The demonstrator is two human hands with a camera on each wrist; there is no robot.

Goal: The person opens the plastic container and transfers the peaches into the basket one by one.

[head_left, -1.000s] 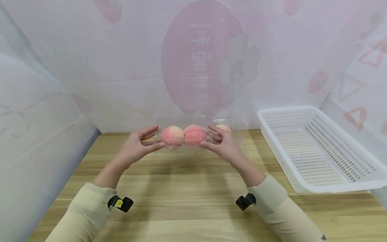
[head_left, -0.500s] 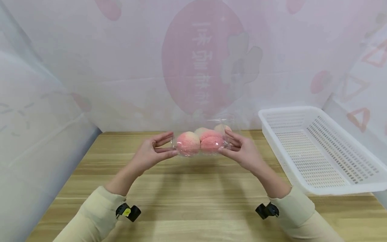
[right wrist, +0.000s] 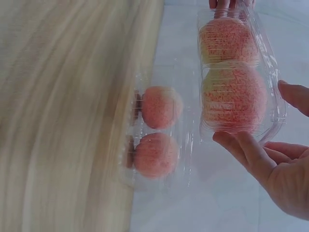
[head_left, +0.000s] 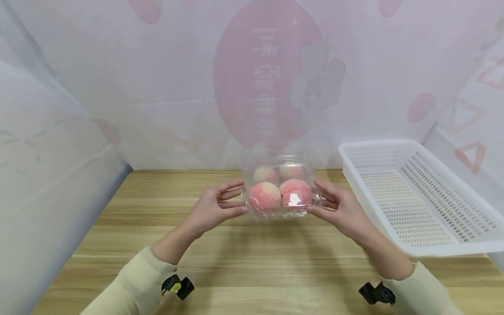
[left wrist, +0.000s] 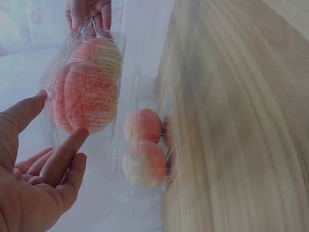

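A clear plastic clamshell box point(head_left: 281, 212) with pink-and-cream peaches point(head_left: 265, 197) hangs above the table, held between both hands. My left hand point(head_left: 214, 208) grips its left end, thumb on the near edge and fingers at the side. At the opposite end my right hand point(head_left: 342, 212) holds it the same way. Behind it, a second clear clamshell box point(right wrist: 186, 150) stands on the table, two more peaches point(left wrist: 145, 164) showing in it. The wrist views show a gap between the two boxes; in the head view the held one partly overlaps the other.
A white perforated plastic basket point(head_left: 378, 218) stands to the right of the hands. The wood-grain table point(head_left: 244, 271) ends at a printed pale backdrop point(head_left: 177, 131), and a white cloth wall point(head_left: 51, 175) lines the left side.
Both hands have moved right and nearer to me, bringing the held box along. More of the second box and its peaches now shows behind it. The basket has stayed put.
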